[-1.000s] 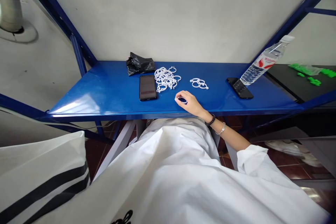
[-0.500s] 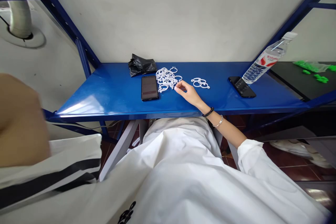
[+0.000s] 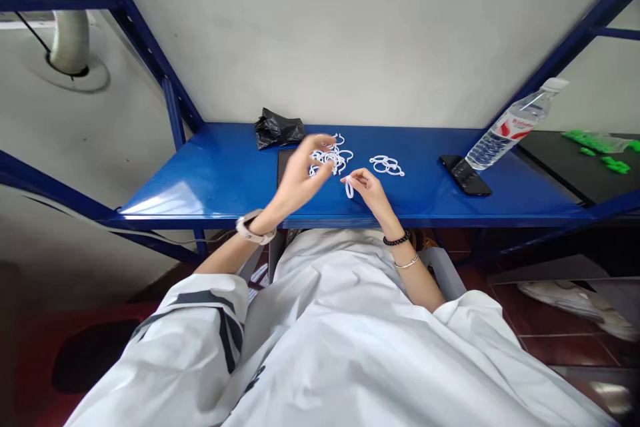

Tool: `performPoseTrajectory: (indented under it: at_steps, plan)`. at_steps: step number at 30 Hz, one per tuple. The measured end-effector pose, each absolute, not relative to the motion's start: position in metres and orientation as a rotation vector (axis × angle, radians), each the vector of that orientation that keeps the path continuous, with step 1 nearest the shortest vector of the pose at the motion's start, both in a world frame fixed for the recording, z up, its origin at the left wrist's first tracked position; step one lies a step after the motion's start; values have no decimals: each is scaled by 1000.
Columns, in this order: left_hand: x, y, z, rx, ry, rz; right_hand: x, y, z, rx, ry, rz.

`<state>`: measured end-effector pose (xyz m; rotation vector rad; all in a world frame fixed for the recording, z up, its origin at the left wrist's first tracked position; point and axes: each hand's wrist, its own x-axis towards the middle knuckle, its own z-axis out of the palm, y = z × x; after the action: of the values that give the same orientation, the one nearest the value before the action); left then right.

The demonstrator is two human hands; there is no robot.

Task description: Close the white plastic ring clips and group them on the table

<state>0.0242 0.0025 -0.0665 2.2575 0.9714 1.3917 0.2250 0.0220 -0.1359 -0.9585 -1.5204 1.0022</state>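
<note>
Between the thumb and fingers of my right hand (image 3: 369, 190) is a white plastic ring (image 3: 349, 188), held upright just above the front part of the blue table. My left hand (image 3: 307, 173) is over the table with thumb and fingers apart, slightly blurred and holding nothing. Behind it, partly covered, lies a pile of white plastic rings (image 3: 341, 159), some of them with a gap in the loop. A smaller group of white rings (image 3: 387, 165) rests apart, to the right of the pile.
A dark phone (image 3: 284, 161) is mostly hidden under my left hand. Behind it sits a crumpled black plastic bag (image 3: 278, 129). On the right, a water bottle (image 3: 513, 125) stands by another phone (image 3: 465, 175) on the blue table (image 3: 225, 173). Green pieces (image 3: 616, 165) lie on a dark neighbouring surface.
My left hand has come in from the far left to the pile, its fingers spread. My right hand has drawn back from the pile with a white ring in its fingers.
</note>
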Motion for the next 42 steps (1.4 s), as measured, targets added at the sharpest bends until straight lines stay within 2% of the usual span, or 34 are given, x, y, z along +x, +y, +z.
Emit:
performPoseTrajectory:
  at_steps: [4, 8, 33, 42]
  plan:
    - [47, 20, -111, 2158, 965, 1008, 228, 20, -137, -987, -1494, 908]
    - [52, 28, -137, 2150, 864, 894, 228, 20, -138, -988, -1522, 875]
    - [48, 22, -134, 1923, 933, 1189, 223, 25, -139, -950, -1593, 935]
    - [47, 25, -138, 1726, 905, 1391, 229, 38, -111, -977, -1838, 819]
